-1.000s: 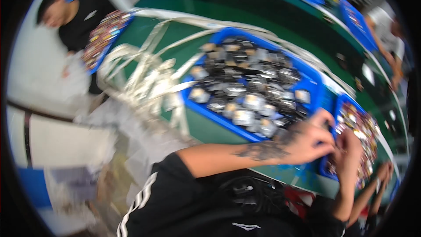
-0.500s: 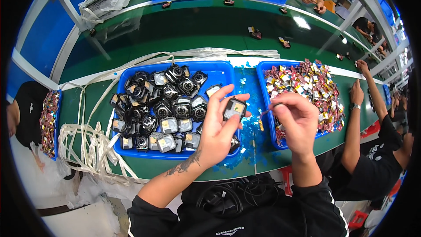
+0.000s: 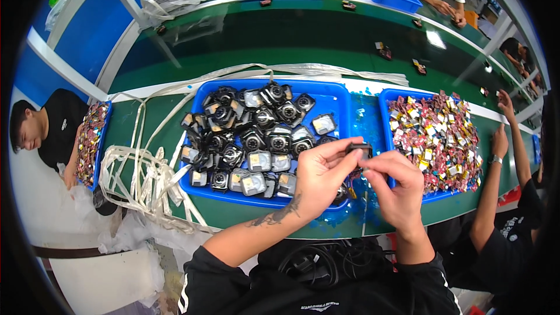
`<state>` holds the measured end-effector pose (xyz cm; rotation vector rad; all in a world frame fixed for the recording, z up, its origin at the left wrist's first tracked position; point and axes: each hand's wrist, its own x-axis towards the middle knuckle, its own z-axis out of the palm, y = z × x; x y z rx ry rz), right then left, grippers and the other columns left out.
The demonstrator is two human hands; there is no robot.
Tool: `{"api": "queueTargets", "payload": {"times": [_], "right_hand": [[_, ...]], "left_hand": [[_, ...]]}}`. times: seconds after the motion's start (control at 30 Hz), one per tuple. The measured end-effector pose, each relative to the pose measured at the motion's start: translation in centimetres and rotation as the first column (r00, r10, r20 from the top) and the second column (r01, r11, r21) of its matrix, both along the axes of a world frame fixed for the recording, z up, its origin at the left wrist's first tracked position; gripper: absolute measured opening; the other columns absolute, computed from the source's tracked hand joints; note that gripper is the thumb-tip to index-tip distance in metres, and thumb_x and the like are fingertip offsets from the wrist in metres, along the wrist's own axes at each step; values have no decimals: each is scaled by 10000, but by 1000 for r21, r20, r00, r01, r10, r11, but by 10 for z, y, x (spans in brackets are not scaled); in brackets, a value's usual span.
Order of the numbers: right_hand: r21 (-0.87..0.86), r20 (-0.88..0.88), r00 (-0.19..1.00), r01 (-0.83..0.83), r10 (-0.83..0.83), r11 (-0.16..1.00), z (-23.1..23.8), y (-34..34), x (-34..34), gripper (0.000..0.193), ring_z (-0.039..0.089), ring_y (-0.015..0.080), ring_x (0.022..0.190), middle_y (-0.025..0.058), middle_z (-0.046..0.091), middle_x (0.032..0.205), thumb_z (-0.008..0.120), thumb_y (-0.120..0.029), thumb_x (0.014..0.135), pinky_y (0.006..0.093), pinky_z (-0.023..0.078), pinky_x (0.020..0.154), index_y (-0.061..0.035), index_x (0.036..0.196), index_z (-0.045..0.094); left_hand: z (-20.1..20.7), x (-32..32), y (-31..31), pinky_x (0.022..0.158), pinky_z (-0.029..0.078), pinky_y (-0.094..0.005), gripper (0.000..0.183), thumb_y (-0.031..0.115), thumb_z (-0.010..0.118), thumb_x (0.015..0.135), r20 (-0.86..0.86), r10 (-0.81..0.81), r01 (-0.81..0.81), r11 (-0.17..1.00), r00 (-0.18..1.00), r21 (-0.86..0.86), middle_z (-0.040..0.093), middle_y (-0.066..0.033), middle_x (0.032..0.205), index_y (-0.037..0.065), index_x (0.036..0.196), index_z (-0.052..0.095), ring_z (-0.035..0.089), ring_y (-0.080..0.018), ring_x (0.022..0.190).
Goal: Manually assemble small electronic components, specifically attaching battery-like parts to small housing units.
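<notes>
My left hand point(image 3: 322, 176) grips a dark square smartwatch case point(image 3: 361, 149) between thumb and fingers, tilted so that mostly its edge shows. Close against the case, my right hand point(image 3: 401, 185) has thumb and index finger pinched together; what lies between them is too small to make out. A little yellow and reddish piece point(image 3: 352, 191) shows just below the fingers, and whether it hangs or lies is unclear. Under and left of my left hand, a blue tray point(image 3: 341, 105) holds many similar watch cases point(image 3: 259, 160), heaped with black rims and greyish faces.
To the right stands a blue tray point(image 3: 385, 118) piled with small red, white and yellow parts point(image 3: 434, 140). Blue scraps point(image 3: 366, 122) litter the gap. Tangled white strapping point(image 3: 140, 181) lies left. Co-workers sit left, right and across the green belt point(image 3: 280, 38), which carries scattered parts.
Both hands have come together: my right hand now meets the watch case, which has turned from face-up to edge-on in my left hand. The whole view has shifted, showing more on the left.
</notes>
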<state>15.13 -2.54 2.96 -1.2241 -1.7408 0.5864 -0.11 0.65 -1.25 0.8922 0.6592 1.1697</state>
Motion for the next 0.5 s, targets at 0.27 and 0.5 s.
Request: {"api": "queueTargets", "payload": {"times": [0.27, 0.5], "right_hand": [[-4, -11, 988, 156, -156, 988, 7, 5, 3, 153, 482, 89, 498, 40, 617, 682, 737, 43, 757, 245, 364, 460, -40, 878, 698], [33, 50, 991, 120, -121, 992, 21, 8, -1, 127, 399, 31, 509, -4, 592, 650, 750, 51, 741, 212, 296, 461, -12, 837, 695]], "left_hand": [[6, -9, 0, 1034, 441, -298, 403, -23, 535, 951, 44, -167, 164, 984, 985, 66, 587, -162, 1285, -87, 1344, 470, 568, -182, 1192], [4, -5, -5, 1025, 448, -294, 402, -36, 527, 957, -24, -135, 137, 977, 991, 160, 583, -168, 1286, -90, 1349, 463, 566, -185, 1194]]}}
